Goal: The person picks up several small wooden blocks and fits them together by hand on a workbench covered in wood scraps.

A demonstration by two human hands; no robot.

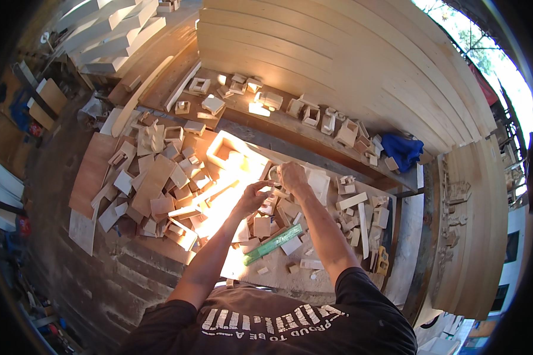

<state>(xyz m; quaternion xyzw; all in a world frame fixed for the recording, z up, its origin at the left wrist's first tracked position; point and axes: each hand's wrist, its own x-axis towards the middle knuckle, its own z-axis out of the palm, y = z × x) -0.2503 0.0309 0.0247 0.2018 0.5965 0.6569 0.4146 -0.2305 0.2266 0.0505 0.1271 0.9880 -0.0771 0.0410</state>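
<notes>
Both my arms reach forward over a workbench strewn with wooden pieces. My right hand [293, 179] is closed on a small, pale, ring-shaped thing [273, 174], too small to name. Close by on its left, my left hand [253, 198] has its fingertips pinched together beside the right fingers. Whatever lies in that pinch is hidden. Under and around the hands are small wooden blocks [262, 227]. A square wooden frame [222, 147] stands just beyond them in bright sunlight. Nearer to me lies a green translucent strip [272, 244], set at a slant.
A heap of wood offcuts [154, 183] covers the bench's left side. Small wooden boxes [311, 115] line a shelf behind, with a blue cloth [401, 151] at its right end. Large boards [337, 59] stand at the back. A yellow-handled tool [383, 260] lies at the right edge.
</notes>
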